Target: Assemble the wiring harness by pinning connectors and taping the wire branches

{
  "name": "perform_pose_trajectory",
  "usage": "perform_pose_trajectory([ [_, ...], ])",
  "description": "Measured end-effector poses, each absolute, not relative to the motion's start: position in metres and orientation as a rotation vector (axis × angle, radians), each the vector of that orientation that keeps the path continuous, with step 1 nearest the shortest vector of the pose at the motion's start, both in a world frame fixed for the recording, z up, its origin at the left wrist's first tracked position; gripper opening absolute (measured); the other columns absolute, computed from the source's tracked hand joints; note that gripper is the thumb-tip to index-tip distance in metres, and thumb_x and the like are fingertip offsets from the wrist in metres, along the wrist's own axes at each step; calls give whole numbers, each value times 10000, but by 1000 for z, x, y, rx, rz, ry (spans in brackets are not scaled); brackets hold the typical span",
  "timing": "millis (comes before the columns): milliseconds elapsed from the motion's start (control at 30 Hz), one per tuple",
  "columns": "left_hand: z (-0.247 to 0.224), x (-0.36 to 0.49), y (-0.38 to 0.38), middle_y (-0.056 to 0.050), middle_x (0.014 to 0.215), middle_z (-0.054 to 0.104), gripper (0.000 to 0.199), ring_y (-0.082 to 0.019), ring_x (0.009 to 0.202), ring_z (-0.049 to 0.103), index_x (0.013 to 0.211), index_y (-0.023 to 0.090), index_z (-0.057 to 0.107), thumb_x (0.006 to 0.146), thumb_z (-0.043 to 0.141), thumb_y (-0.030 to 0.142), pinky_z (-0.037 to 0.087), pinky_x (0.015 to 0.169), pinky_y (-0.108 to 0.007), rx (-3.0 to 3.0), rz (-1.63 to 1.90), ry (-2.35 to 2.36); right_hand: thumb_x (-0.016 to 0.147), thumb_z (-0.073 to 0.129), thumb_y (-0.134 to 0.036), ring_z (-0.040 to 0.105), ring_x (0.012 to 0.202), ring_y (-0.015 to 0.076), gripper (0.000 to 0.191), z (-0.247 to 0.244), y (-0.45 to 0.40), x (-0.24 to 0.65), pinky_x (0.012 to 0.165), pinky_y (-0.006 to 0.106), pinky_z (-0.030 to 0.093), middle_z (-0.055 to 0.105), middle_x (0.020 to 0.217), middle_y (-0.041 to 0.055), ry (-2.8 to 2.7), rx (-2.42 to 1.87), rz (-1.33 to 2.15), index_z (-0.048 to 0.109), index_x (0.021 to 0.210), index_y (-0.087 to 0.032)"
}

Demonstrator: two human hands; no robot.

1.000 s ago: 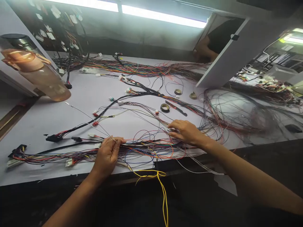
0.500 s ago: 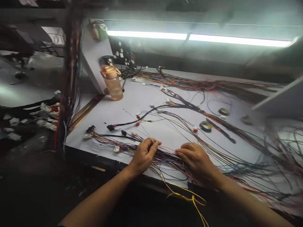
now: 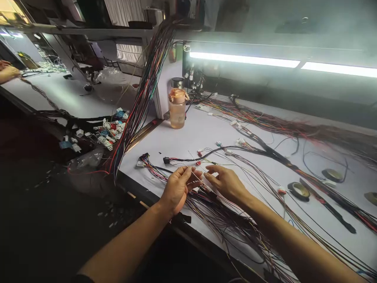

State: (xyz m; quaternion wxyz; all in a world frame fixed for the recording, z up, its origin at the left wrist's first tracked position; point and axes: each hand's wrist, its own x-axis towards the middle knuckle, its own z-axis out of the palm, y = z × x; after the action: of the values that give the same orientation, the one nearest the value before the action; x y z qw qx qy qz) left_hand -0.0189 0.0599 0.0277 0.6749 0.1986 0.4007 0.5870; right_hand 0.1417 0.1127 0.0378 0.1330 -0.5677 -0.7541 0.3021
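My left hand (image 3: 179, 189) is closed, thumb against forefinger, pinching a thin pale wire (image 3: 200, 181) that slants down to the right. Just to the right, my right hand (image 3: 226, 181) has its thumb and forefinger parted near that wire, and I see nothing gripped in it. Beneath both hands lies a loose bundle of many-coloured wires (image 3: 226, 214) along the table's front edge. A black connector (image 3: 166, 160) and a white connector (image 3: 140, 164) end cable branches to the left. Small red connectors (image 3: 200, 153) lie just beyond my hands.
A water bottle (image 3: 177, 112) stands at the back left beside a hanging wire bundle (image 3: 147, 86). A black-taped harness (image 3: 265, 147) crosses the white table. Tape rolls (image 3: 298, 191) lie to the right. Connectors (image 3: 108, 131) are heaped left; another person's hand (image 3: 8, 73) shows far left.
The view has swung left, so the table sits further right. My right hand has left the lower wires and come up close to my left hand; its fingers are now parted.
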Motion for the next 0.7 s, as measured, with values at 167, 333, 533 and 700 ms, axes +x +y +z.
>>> perform_pose_trajectory([
  [167,36,-37,59,-9,743,634,225,-131,722,618,935,153,623,858,635,364,512,754,-297,590,1375,955,890,530,-387,637,628,168,320,28,118,137,612,296,475,737,860,30,-2192,-1578,912,685,1108,-213],
  [333,38,-49,47,8,682,570,217,-110,682,533,960,164,629,926,536,357,439,720,-253,1062,1309,1107,920,518,-391,664,848,217,277,47,109,122,741,353,505,726,984,76,-2184,-1253,711,715,995,-210],
  [533,43,-57,31,0,697,503,299,-112,672,467,740,167,547,957,466,358,397,658,-248,1297,1176,1129,931,535,-395,643,667,126,265,75,85,88,608,246,528,687,803,27,-1900,-955,1307,689,902,-182],
  [700,45,-60,21,-9,688,534,299,-116,661,492,728,165,554,952,469,343,420,654,-246,1338,1115,1158,857,645,-402,559,496,88,244,64,71,76,468,226,489,596,692,-13,-1582,-884,1647,666,842,-160],
])
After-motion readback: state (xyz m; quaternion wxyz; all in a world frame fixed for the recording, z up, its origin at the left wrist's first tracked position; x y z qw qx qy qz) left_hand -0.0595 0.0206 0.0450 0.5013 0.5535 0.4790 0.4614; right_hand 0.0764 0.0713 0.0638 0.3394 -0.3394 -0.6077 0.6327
